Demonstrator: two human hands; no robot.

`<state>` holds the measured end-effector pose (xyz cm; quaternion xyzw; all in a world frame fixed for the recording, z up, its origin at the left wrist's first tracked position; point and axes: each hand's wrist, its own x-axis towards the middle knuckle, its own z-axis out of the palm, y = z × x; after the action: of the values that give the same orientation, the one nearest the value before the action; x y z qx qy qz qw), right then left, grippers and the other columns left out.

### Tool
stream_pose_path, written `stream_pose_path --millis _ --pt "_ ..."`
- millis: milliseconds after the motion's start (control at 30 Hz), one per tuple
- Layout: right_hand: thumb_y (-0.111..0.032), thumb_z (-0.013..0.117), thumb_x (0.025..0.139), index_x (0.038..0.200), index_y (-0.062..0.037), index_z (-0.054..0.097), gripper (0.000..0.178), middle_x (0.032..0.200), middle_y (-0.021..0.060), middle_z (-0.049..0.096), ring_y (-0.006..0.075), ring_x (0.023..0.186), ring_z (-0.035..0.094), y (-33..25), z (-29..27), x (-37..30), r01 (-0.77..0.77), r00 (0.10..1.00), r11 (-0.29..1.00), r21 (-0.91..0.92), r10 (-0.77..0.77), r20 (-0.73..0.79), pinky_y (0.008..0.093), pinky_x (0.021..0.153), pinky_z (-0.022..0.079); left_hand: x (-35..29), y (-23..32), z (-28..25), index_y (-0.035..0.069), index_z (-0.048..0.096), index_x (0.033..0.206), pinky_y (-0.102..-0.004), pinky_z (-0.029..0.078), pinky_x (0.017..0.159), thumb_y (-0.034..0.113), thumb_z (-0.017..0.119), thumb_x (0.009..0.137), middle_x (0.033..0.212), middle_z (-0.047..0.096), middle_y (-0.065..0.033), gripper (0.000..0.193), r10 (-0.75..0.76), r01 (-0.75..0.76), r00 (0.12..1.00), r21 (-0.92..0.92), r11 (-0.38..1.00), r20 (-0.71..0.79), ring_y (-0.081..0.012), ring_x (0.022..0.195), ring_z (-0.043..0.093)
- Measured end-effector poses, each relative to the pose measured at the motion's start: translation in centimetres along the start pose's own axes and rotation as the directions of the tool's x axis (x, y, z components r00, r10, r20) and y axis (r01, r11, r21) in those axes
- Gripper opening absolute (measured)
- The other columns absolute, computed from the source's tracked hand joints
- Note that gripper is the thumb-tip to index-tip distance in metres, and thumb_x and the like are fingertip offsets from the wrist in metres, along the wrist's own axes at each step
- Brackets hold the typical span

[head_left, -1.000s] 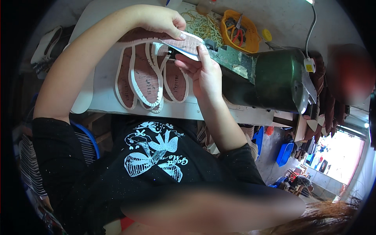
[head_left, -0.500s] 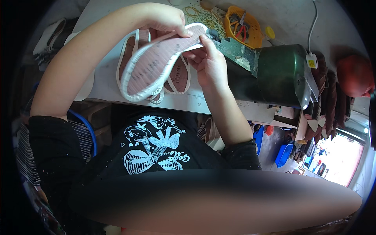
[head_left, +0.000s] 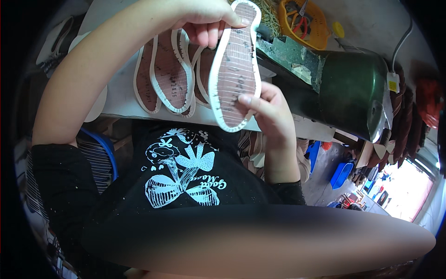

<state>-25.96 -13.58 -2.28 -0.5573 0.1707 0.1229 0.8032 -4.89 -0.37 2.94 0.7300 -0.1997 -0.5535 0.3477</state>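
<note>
Between both hands I hold a shoe insole point(head_left: 236, 69), brown with a white stitched rim and dark printed marks on its face. My left hand point(head_left: 211, 25) grips its far end, the thumb lying on the face and the fingers behind it. My right hand point(head_left: 272, 109) pinches the near end at its right edge, thumb on the face. Left of the held piece, several similar insoles point(head_left: 172, 74) lie overlapping on the white table point(head_left: 121, 100), partly covered by my left hand and the held insole.
A dark green machine point(head_left: 350, 88) stands at the right of the table. Behind it sits a yellow basket point(head_left: 320, 39) with red-handled tools, beside a heap of pale cords point(head_left: 269, 16). Brown pieces hang at the far right. A blue bin point(head_left: 341, 176) stands on the floor.
The insole has turned from slanting to nearly upright and moved right. My right hand has shifted from its far end down to its near end.
</note>
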Motion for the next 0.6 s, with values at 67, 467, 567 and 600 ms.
stream_pose_path --millis 67,467,567,600 --pt "-0.016 0.067 0.082 0.092 0.0042 0.065 0.022 0.073 0.0038 0.062 0.0081 0.062 0.056 0.7 -0.5 -0.5 0.032 0.999 0.999 0.019 -0.031 -0.031 0.0214 0.059 0.045 0.5 0.5 -0.5 0.001 0.065 0.087 -0.0259 0.043 0.040 0.031 0.049 0.092 0.057 0.061 -0.0095 0.034 0.097 -0.094 0.995 0.089 0.992 -0.031 -0.0139 0.041 0.052" --pt "-0.020 0.060 0.088 0.086 0.0034 0.064 0.024 0.068 0.0041 0.063 0.0072 0.052 0.054 0.5 1.7 3.6 0.233 0.951 0.954 0.186 -0.184 -0.249 0.0187 0.050 0.042 3.5 0.9 -2.9 0.004 0.065 0.064 -0.0268 0.026 0.037 0.036 0.062 0.085 0.046 0.049 -0.0008 0.038 0.068 -0.019 0.950 0.160 0.987 -0.304 -0.0102 0.037 0.038" --pt "-0.023 0.060 0.089 0.084 0.0015 0.063 0.025 0.067 0.0046 0.063 0.0081 0.051 0.056 -0.1 3.9 5.0 0.211 0.970 0.942 0.262 -0.168 -0.176 0.0190 0.047 0.043 1.9 0.5 -3.9 0.000 0.068 0.076 -0.0257 0.032 0.041 0.036 0.063 0.084 0.059 0.057 -0.0027 0.037 0.153 -0.081 0.939 0.234 0.969 -0.307 -0.0087 0.049 0.047" --pt "-0.023 0.061 0.088 0.085 0.0019 0.064 0.025 0.069 0.0051 0.063 0.0084 0.053 0.057 0.1 4.1 5.1 0.184 0.977 0.955 0.235 -0.152 -0.147 0.0202 0.049 0.045 2.2 0.0 -3.8 0.000 0.068 0.076 -0.0257 0.032 0.041 0.036 0.063 0.084 0.059 0.057 -0.0027 0.037 0.159 -0.087 0.937 0.234 0.968 -0.310 -0.0087 0.049 0.047"
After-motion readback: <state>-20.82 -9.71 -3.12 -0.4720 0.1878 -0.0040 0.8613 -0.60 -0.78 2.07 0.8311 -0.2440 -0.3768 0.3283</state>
